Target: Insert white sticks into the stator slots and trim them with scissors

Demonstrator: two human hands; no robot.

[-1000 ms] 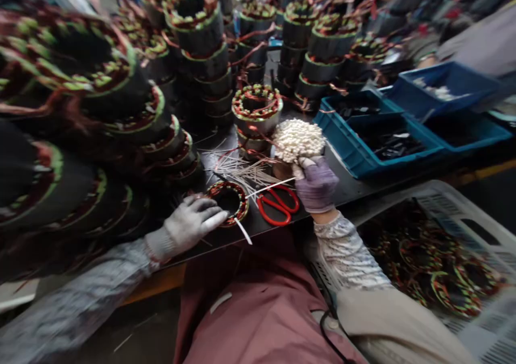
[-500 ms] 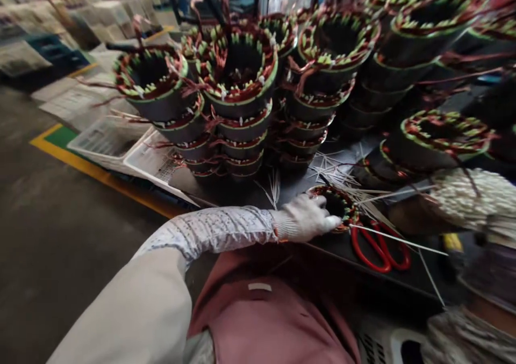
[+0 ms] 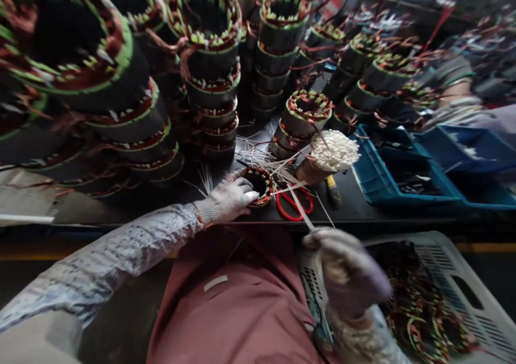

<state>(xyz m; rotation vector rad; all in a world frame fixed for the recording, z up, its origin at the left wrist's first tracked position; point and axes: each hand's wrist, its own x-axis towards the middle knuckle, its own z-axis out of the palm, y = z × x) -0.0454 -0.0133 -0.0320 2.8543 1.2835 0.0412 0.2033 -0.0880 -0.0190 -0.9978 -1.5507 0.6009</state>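
Note:
My left hand (image 3: pixel 233 196), in a pale knitted glove, is closed on the near left rim of a small motor stator (image 3: pixel 265 198) lying at the table's front edge. Copper windings and green insulation ring the stator's dark bore. My right hand (image 3: pixel 346 270), gloved and blurred by motion, is raised in front of the table edge, its fingers closed on a white cord (image 3: pixel 301 207). That cord slants up from the hand across the red-handled scissors (image 3: pixel 309 198). Another white cord (image 3: pixel 288 188) runs out from the stator's right side.
Tall stacks of stators (image 3: pixel 213 79) stand at left and behind. A thick bundle of white cords (image 3: pixel 335 150) stands upright beside a yellow-handled tool (image 3: pixel 332 187). Blue bins (image 3: pixel 366 176) lie right; a white crate (image 3: pixel 463 278) of stators sits below. Another person's arm (image 3: pixel 463 111) reaches in at far right.
The view has swung right, bringing the blue bins and the crate into sight. My right hand has come further into view, drawn toward me with the cord. The left hand stays on the stator.

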